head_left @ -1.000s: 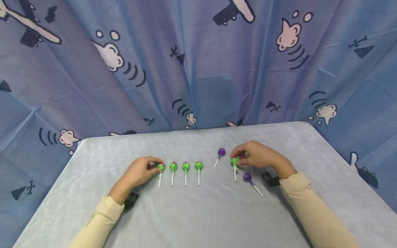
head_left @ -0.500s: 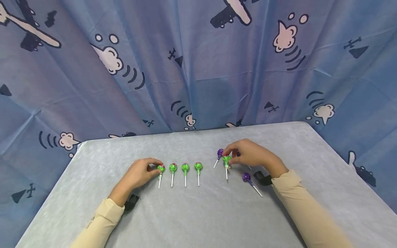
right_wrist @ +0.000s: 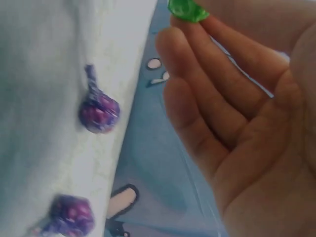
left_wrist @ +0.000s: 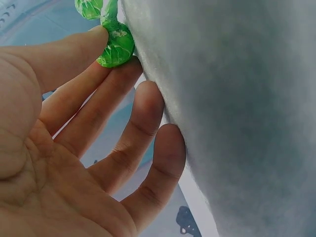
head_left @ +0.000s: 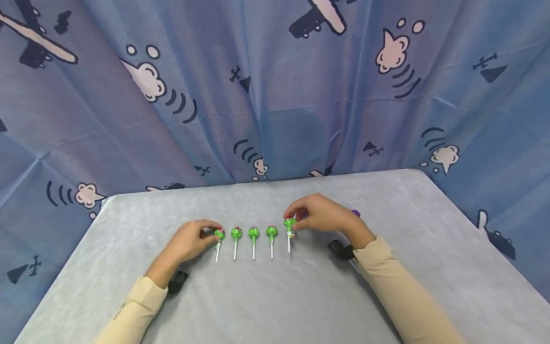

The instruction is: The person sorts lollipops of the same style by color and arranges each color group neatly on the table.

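- Green lolly (head_left: pixel 289 222) at the right end of the row, and the right hand (head_left: pixel 322 216) has it, head pinched between thumb and fingers!
- Across at the other end, the left hand (head_left: pixel 189 241) grips too: thumb and fingertips on the head of the leftmost lolly (head_left: pixel 220 234).
- Between them lie three more greens (head_left: pixel 253 233), heads away from the person, sticks near parallel, gaps looking fairly even (a tidy line, this).
- Progress? It looks close to complete: four greens seem placed, and the fifth appears lined up but not yet let go. The leftmost is not released either.
- Two purples (right_wrist: pixel 99 112) lie on the table (head_left: pixel 258 296) in the right wrist view, apart from the row and apparently unarranged.
- Now the murky parts: the right hand and arm block most of the purples in the head view, and one stick (head_left: pixel 354 265) pokes out by the wrist, its head hidden.
- The right wrist view crops the held green; whether it touches the table, nobody can tell from here.
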### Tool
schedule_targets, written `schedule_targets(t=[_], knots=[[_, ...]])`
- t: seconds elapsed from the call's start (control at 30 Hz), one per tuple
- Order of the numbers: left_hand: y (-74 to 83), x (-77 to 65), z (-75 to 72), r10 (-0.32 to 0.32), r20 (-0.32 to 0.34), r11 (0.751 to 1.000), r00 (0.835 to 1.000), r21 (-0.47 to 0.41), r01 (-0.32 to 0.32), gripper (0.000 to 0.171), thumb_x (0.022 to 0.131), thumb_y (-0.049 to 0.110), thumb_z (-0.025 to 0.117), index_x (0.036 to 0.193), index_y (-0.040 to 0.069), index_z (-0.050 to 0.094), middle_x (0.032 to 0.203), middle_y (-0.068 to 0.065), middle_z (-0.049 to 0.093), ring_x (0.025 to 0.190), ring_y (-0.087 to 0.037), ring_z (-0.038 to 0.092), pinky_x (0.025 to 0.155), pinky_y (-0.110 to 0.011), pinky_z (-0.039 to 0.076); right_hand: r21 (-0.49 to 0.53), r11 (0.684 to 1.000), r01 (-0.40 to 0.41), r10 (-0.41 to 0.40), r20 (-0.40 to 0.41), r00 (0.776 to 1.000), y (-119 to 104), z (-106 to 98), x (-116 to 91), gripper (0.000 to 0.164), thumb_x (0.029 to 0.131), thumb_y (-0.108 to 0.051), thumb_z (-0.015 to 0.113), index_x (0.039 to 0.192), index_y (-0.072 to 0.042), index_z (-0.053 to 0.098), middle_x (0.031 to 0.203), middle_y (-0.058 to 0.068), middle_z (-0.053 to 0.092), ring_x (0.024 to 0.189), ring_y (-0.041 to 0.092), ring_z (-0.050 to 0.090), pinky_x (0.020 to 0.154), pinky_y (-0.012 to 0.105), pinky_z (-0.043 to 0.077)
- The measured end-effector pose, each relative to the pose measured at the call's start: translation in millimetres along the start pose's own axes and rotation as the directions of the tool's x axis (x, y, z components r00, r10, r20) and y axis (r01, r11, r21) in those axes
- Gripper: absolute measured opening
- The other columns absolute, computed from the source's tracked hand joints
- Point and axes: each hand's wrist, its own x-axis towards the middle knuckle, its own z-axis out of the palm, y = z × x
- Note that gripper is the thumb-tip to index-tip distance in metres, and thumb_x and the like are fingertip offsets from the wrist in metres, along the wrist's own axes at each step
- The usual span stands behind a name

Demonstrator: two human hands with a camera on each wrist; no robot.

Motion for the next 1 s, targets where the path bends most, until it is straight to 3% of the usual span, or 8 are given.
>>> schedule_targets(t=[0.13, 0.4, 0.63, 1.0], knots=[[-0.1, -0.5, -1.8, 0.007, -0.011, 1.000, 1.000, 0.003, -0.007, 0.027, 0.088, 0.020, 0.074, 0.115, 0.018, 0.075, 0.093, -0.002, 0.070, 0.073, -0.011, 0.053, 0.065, -0.030, 0.042, -0.012, 1.000, -0.016, 0.016, 0.042, 0.999, 1, 9, 7, 0.026, 0.085, -0.015, 0.078, 0.111, -0.018, 0.074, 0.103, -0.008, 0.074, 0.094, 0.007, 0.067, 0.090, 0.036, 0.054], [-1.1, -0.7, -1.7, 0.010, -0.014, 1.000, 1.000, 0.001, -0.010, 0.027, 0.088, 0.020, 0.074, 0.115, 0.017, 0.074, 0.096, -0.002, 0.071, 0.073, -0.010, 0.054, 0.065, -0.030, 0.043, -0.066, 0.998, 0.002, 0.003, 0.074, 0.997, 6, 17, 13, 0.025, 0.086, -0.013, 0.077, 0.110, -0.016, 0.073, 0.102, -0.006, 0.073, 0.096, 0.011, 0.068, 0.086, 0.034, 0.054], [-1.7, -0.2, -1.6, 0.007, -0.006, 1.000, 1.000, 0.005, -0.007, 0.027, 0.089, 0.021, 0.074, 0.116, 0.018, 0.074, 0.099, -0.003, 0.071, 0.074, -0.010, 0.054, 0.066, -0.030, 0.043, -0.089, 0.993, -0.076, 0.083, 0.073, 0.994, 8, 18, 12, 0.024, 0.086, -0.011, 0.077, 0.109, -0.018, 0.073, 0.106, -0.005, 0.073, 0.092, 0.007, 0.069, 0.086, 0.034, 0.055], [-0.8, 0.0, -2.7, 0.002, 0.002, 1.000, 1.000, 0.003, -0.002, 0.027, 0.089, 0.021, 0.074, 0.116, 0.018, 0.074, 0.104, -0.004, 0.072, 0.074, -0.011, 0.054, 0.065, -0.030, 0.043, -0.105, 0.993, -0.058, 0.066, 0.073, 0.995, 10, 19, 13, 0.024, 0.086, -0.011, 0.077, 0.108, -0.017, 0.073, 0.105, -0.004, 0.073, 0.091, 0.007, 0.069, 0.083, 0.031, 0.055]])
